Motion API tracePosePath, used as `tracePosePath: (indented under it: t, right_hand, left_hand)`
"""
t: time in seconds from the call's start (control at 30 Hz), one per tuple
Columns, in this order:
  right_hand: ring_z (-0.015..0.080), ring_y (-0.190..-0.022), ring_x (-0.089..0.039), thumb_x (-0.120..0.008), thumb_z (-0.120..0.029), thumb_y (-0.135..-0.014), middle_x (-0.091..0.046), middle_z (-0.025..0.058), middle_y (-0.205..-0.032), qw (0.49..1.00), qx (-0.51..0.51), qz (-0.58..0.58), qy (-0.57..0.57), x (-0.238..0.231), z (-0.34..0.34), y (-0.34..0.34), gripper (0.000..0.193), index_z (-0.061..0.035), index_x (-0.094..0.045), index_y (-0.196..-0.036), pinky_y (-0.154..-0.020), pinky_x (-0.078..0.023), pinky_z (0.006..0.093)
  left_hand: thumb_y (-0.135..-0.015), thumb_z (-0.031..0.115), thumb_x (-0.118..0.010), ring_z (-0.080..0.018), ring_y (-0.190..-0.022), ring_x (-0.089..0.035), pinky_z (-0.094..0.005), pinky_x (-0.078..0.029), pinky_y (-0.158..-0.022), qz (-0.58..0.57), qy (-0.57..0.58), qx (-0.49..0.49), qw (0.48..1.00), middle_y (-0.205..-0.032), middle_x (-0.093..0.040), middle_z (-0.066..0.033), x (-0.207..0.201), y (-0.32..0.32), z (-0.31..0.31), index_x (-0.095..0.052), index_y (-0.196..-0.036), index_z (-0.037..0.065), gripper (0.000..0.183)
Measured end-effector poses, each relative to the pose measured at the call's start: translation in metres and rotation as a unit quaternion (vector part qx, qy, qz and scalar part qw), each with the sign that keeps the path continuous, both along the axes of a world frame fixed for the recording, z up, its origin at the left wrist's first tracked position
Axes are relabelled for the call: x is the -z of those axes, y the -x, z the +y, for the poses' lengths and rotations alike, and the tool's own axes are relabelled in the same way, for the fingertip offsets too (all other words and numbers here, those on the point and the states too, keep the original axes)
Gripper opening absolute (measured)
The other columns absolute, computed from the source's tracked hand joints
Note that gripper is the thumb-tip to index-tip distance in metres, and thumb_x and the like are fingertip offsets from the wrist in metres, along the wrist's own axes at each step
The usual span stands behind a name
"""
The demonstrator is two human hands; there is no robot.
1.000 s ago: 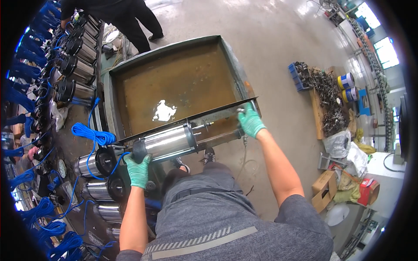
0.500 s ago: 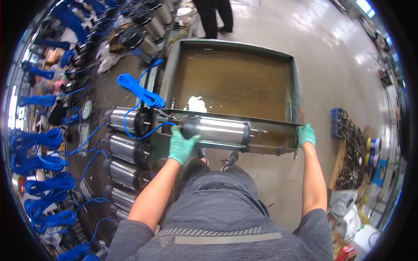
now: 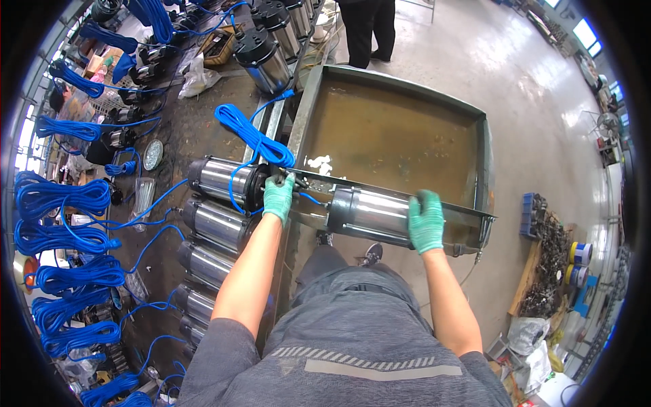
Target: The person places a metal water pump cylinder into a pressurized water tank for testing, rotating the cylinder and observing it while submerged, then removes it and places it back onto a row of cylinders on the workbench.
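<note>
The silver steel cylinder with a dark end cap [image 3: 376, 211] lies lengthwise in a narrow metal trough [image 3: 464, 230] along the near edge of a grey-green metal tank [image 3: 483, 156]. Its dark-capped end points toward the trough's left end.

The right hand [image 3: 426, 222], in a green knitted glove and slightly blurred, is laid over the cylinder's right end with its fingers close together; whether it grips or merely rests there cannot be told. The left hand [image 3: 278, 198], gloved alike, is at the trough's left end with its fingers bent narrow beside a blue cable; what, if anything, they enclose cannot be determined.

Brown, murky water [image 3: 393, 136] stands in the tank. To the left, a dark, stained counter [image 3: 196, 129] carries a row of steel cylinders with black ends [image 3: 217, 220] along its right edge. A bundled bright-blue cable [image 3: 254, 136] lies over the same edge, near the tank's near left corner. Further blue cable coils [image 3: 64, 197] line the counter's left edge.

Beyond the tank's far edge stands a person in black trousers [image 3: 366, 30]. On the floor to the right is a blue plastic crate [image 3: 527, 216] beside a heap of dark metal parts [image 3: 549, 258].
</note>
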State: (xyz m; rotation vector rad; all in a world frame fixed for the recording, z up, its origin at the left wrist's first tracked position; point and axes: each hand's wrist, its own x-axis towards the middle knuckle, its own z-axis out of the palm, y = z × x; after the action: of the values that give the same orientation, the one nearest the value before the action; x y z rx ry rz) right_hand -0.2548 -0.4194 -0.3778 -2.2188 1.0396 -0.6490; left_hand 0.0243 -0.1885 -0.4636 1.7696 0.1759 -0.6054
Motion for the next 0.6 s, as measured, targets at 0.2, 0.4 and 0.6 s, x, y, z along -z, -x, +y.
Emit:
tracePosePath:
  t: [0.2, 0.4, 0.6]
  right_hand:
    - [0.0365, -0.101, -0.059, -0.065, -0.019, -0.084, -0.066, 0.0147, -0.103, 0.982, -0.05, 0.132, 0.121, 0.003, 0.01, -0.011, 0.022, -0.0063, -0.066, -0.102, -0.088, -0.048, 0.0491]
    - [0.037, -0.1, -0.059, -0.064, -0.017, -0.085, -0.066, 0.0145, -0.101, 0.981, -0.046, 0.132, 0.135, 0.004, 0.011, -0.011, 0.019, -0.0066, -0.067, -0.101, -0.088, -0.048, 0.0485]
    - [0.0369, -0.1, -0.06, -0.063, -0.016, -0.086, -0.067, 0.0148, -0.101, 0.981, -0.044, 0.137, 0.133, 0.003, 0.011, -0.014, 0.018, -0.0066, -0.068, -0.1, -0.088, -0.048, 0.0477]
  left_hand:
    - [-0.099, 0.022, -0.059, -0.0153, -0.056, -0.064, -0.0289, -0.05, -0.043, 0.038, 0.035, -0.012, 0.999, -0.077, -0.065, -0.006, -0.005, -0.012, -0.018, -0.045, -0.114, 0.008, 0.024]
    - [-0.092, -0.002, -0.047, -0.0148, -0.051, -0.056, -0.0291, -0.048, -0.041, 0.006, 0.034, 0.096, 0.995, -0.081, -0.06, -0.0072, -0.028, 0.008, -0.006, -0.044, -0.12, 0.013, 0.033]
    - [-0.095, 0.007, -0.052, -0.0154, -0.052, -0.06, -0.0308, -0.049, -0.041, -0.047, 0.008, 0.195, 0.98, -0.079, -0.062, -0.0062, -0.004, -0.003, -0.001, -0.057, -0.116, 0.013, 0.022]
